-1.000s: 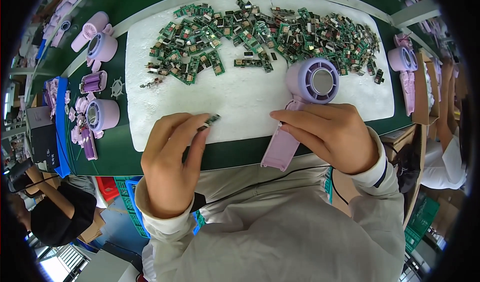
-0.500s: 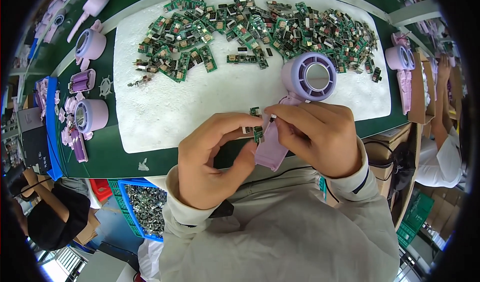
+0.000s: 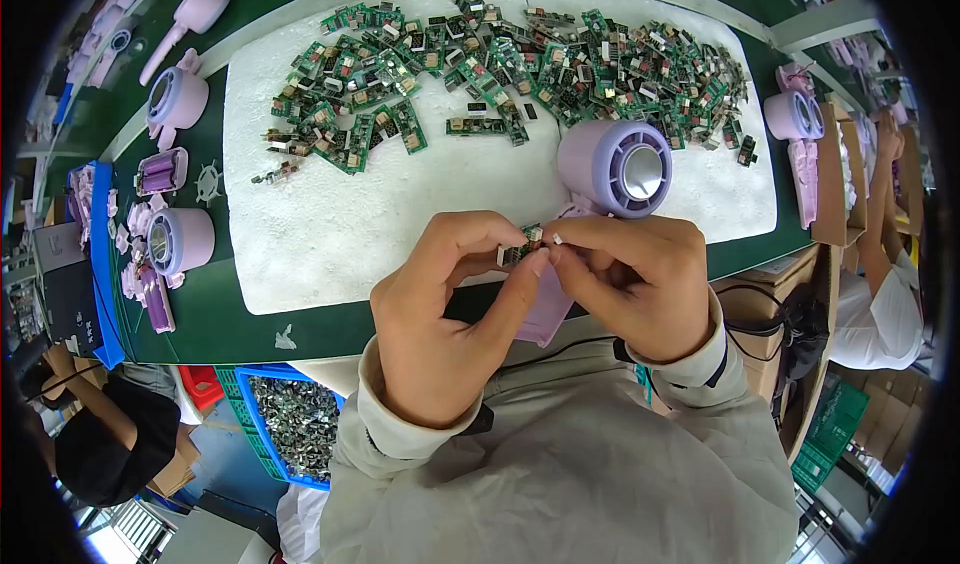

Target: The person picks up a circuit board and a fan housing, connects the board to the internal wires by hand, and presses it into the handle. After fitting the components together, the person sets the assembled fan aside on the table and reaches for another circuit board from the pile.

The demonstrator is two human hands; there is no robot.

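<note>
Between the thumb and fingers of my left hand (image 3: 435, 324) is a small green circuit board (image 3: 519, 251), turned partly on edge. My right hand (image 3: 645, 289) is closed beside it, pinching a tiny white connector (image 3: 558, 239) close to the board; its wire is mostly hidden by the fingers. Under both hands lies a purple handheld fan (image 3: 592, 169), its round head resting on the white foam sheet (image 3: 390, 234) and its handle (image 3: 547, 312) pointing toward me. My right fingers cover part of that handle.
A heap of circuit boards (image 3: 590, 74) spreads over the far foam. Purple fan parts (image 3: 185, 239) stand on the green table at left, another fan (image 3: 795, 119) at right. Below left is a blue bin (image 3: 290, 424) full of small parts. Other people work at both sides.
My left hand has moved the circuit board up and tilted it, bringing it against the right fingertips. The two hands are closer together; the fan has shifted slightly.
</note>
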